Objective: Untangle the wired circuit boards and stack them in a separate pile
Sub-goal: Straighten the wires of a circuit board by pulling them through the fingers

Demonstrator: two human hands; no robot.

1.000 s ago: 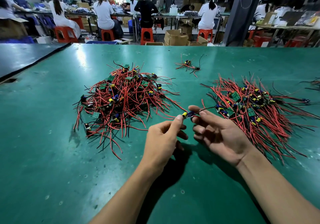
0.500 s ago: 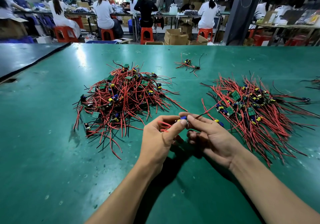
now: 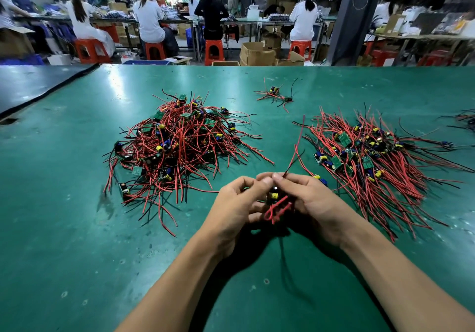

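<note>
A tangled heap of small green circuit boards with red and black wires (image 3: 177, 146) lies on the green table (image 3: 64, 228) at centre left. A flatter pile of the same boards (image 3: 370, 159) spreads at the right. Between the piles, close to me, my left hand (image 3: 236, 208) and my right hand (image 3: 311, 203) meet above the table. Together they hold one wired circuit board (image 3: 274, 196) with a yellow capacitor. Its red wires loop below my fingers, and a red and a black lead stick up from my right fingertips.
A small loose cluster of wired boards (image 3: 276, 95) lies further back at centre. More wires (image 3: 462, 118) show at the far right edge. A dark mat (image 3: 30, 87) covers the left rear. Beyond the table several seated people work at benches among cardboard boxes.
My hands have drawn back toward me, from the edge of the right pile, with the one board. Its wires have come free of the pile and bunched between my fingers.
</note>
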